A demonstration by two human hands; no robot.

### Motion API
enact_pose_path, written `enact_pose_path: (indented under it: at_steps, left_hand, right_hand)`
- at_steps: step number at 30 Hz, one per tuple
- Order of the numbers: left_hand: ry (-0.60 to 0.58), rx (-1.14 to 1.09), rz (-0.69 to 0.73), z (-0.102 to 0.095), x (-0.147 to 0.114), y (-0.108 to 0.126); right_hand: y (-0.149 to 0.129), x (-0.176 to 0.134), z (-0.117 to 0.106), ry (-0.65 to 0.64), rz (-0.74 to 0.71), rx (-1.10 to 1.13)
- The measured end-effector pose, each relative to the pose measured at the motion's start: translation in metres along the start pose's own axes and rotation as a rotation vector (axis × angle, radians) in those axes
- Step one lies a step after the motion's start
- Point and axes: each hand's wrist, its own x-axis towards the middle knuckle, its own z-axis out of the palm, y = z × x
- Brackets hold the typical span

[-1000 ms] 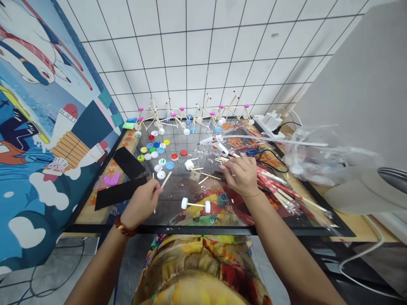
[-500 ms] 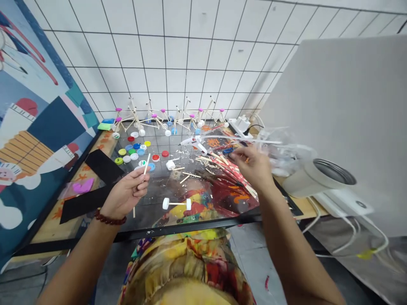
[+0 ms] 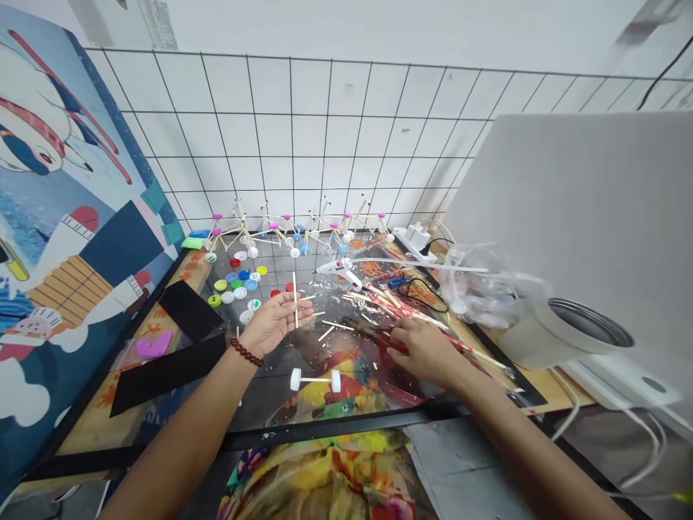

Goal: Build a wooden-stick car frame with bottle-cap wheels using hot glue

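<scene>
My left hand (image 3: pixel 279 318) pinches a thin wooden stick (image 3: pixel 295 300), held nearly upright above the table. My right hand (image 3: pixel 416 348) is closed, palm down, round the handles of dark pliers (image 3: pixel 362 327), whose jaws point left; the fingers cover most of the handles. Beside the pliers, a pile of wooden sticks (image 3: pixel 398 305) lies on red wrapping. Short cut sticks (image 3: pixel 326 334) are scattered between my hands. In front of me lies a stick joining two white caps (image 3: pixel 315 380), like an axle with wheels.
A white glue gun (image 3: pixel 341 269) lies beyond the sticks. Colourful bottle caps (image 3: pixel 238 283) are spread at the left. Stick frames with caps (image 3: pixel 273 227) line the wall. At the right are a plastic bag (image 3: pixel 476 285), a pale round container (image 3: pixel 541 328) and a power strip (image 3: pixel 416 238).
My right hand has come down from beside the glue gun to the pliers and closed on them. My left hand has moved right with its stick. The camera view has tilted up.
</scene>
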Motion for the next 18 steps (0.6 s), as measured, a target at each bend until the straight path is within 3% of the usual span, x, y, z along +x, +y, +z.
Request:
enact_pose_path:
  at_steps: [4,7,9,11,13,14,16,18]
  left_hand:
    - [0.003,0.026,0.042,0.0,-0.002,0.004]
    - [0.074,0.173,0.147,-0.004,-0.014,0.021]
    - [0.186,0.394,0.262,-0.012,-0.033,0.033]
    - [0.363,0.833,0.343,-0.02,-0.059,0.039]
    - [0.539,1.367,0.309,-0.026,-0.087,0.035]
    - [0.572,1.555,0.234,-0.028,-0.099,0.029]
    - [0.57,1.747,0.031,-0.03,-0.116,0.014]
    - [0.531,1.761,-0.108,-0.032,-0.123,0.001]
  right_hand:
    - [-0.004,0.0,-0.004,0.039,-0.009,0.016]
    - [-0.011,-0.006,-0.013,0.072,0.036,0.262]
    - [-0.014,-0.01,-0.017,0.1,0.085,0.531]
    - [-0.018,-0.014,-0.014,0.121,0.171,0.818]
    - [-0.023,-0.015,-0.008,0.124,0.258,1.108]
    - [-0.026,-0.014,-0.004,0.134,0.288,1.253]
    - [-0.036,-0.009,-0.001,0.189,0.314,1.521]
    - [-0.046,0.0,-0.004,0.268,0.313,1.721]
